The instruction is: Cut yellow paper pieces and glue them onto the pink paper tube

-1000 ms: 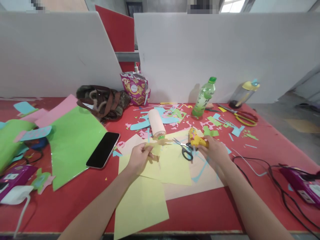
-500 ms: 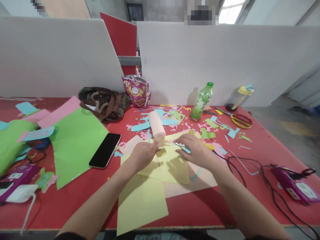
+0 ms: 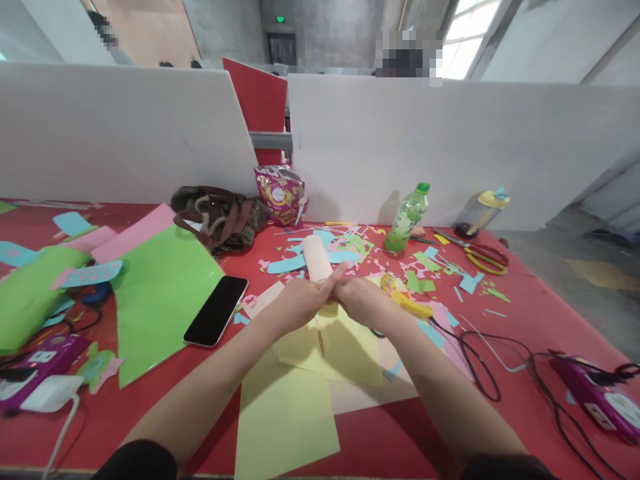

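My left hand and my right hand meet at the middle of the red table, fingers closed together on a small yellow paper cutout held just above the yellow paper sheets. A peach paper roll lies just beyond my fingertips. The yellow glue gun rests on the table to the right of my right hand, its black cord trailing off right.
A black phone lies on a green sheet at left. A bag, snack pouch, green bottle, red-yellow scissors and paper scraps crowd the back. Purple power strips and cables sit at both sides. White partitions stand behind.
My right hand left the yellow glue gun on the table and moved left to join my left hand on the small yellow cutout. The view tilted upward.
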A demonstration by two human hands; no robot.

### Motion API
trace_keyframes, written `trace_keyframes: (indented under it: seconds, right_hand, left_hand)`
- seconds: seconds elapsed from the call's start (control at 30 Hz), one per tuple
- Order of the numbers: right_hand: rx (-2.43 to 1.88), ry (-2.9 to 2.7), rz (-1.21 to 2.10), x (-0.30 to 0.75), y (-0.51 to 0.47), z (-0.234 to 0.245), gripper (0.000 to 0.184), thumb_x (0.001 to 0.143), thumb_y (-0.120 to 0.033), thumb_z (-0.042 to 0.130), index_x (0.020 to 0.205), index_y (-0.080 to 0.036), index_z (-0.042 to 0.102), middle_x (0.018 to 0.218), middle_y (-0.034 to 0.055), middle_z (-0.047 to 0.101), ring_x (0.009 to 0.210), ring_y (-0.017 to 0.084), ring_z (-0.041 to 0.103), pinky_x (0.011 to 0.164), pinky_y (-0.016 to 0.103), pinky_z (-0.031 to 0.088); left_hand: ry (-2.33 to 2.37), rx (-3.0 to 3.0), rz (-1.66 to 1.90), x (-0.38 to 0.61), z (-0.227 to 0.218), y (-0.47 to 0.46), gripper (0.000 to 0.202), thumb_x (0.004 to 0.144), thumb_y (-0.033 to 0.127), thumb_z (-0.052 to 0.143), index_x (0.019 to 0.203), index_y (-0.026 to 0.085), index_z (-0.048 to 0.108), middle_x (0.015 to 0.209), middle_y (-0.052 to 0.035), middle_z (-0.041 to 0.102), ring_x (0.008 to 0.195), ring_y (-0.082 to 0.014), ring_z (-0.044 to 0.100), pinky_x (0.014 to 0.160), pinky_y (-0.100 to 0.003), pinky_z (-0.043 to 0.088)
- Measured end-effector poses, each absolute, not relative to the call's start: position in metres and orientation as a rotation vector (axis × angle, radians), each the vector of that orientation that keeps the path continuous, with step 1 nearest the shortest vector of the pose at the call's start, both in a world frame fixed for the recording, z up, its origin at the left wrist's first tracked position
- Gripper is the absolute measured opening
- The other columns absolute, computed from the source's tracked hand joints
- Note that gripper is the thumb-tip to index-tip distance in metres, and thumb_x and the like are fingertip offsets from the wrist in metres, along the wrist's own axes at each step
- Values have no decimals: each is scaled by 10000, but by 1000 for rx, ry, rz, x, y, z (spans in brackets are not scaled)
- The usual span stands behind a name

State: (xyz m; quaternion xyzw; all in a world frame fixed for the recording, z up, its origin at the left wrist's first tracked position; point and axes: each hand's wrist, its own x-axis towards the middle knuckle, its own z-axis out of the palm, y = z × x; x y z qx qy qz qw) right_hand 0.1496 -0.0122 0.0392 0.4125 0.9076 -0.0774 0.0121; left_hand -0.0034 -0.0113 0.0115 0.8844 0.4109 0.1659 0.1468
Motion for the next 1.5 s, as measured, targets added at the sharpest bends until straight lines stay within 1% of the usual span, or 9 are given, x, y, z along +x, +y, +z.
trace_keyframes:
  seconds: [0.2,0.33,0.47,0.6,0.7,0.93,1.17,1.3,1.5]
  right_hand:
    - [1674,2842,-67,179,0,46,213,809,-95,414,746,-145,611,693,67,639,628,145,576,537,215,335]
    - [1925,2862,96,207,5,52,220,818,-157,417,683,-148,591,617,43,609,560,131,536,525,215,327]
    - [1991,2971,248,226,3,57,239,824,-194,410,660,-152,579,606,44,607,532,133,519,518,225,338]
    - [1992,3061,344,236,-1,61,283,842,-238,384,640,-168,570,594,41,605,512,131,515,516,232,351]
    - [2001,3097,363,239,-3,64,301,847,-261,375,622,-177,558,597,45,612,514,135,523,525,238,364]
    - [2066,3112,343,234,-4,66,236,806,-220,408,624,-179,552,566,27,597,488,122,508,509,221,348]
    - [2058,3107,144,207,-2,59,236,758,-173,424,539,-169,510,460,-4,503,425,89,424,467,196,301]
    - [1954,3067,43,184,3,46,249,756,-145,413,526,-159,507,471,6,501,440,91,404,469,201,280]
    - [1855,2875,14,156,13,41,242,753,-78,389,602,-137,569,528,25,546,474,100,406,504,214,267]
  left_hand:
    - [1348,2543,675,-23,18,22,618,792,301,496,1332,180,222,1069,-99,598,920,-214,564,757,-287,413]
    - [1412,2816,499,-42,11,60,475,777,128,444,1249,131,391,1232,-149,484,1095,-243,447,891,-362,355]
    - [1279,3065,132,-32,-6,87,566,713,-15,409,1231,210,429,1324,-97,416,1194,-298,343,920,-473,279]
    - [780,3210,-59,-11,-25,102,528,711,0,470,1173,255,472,1296,-55,463,1243,-244,298,979,-451,174]
    - [565,3223,-87,-3,-33,109,374,756,28,446,1061,223,536,1143,-60,579,1146,-185,424,971,-378,190]
    - [540,3175,19,2,-13,80,194,774,102,461,916,179,568,924,-80,630,891,-184,546,914,-387,238]
    - [566,3172,-54,25,-5,14,136,784,102,453,879,128,547,746,-69,615,680,-189,551,794,-401,321]
    - [678,3197,53,29,-22,-6,158,833,121,420,919,127,552,818,-92,629,822,-221,563,825,-402,328]
    - [827,3134,270,27,-44,-33,309,830,109,413,1137,102,446,1183,-159,516,1156,-243,416,937,-374,297]
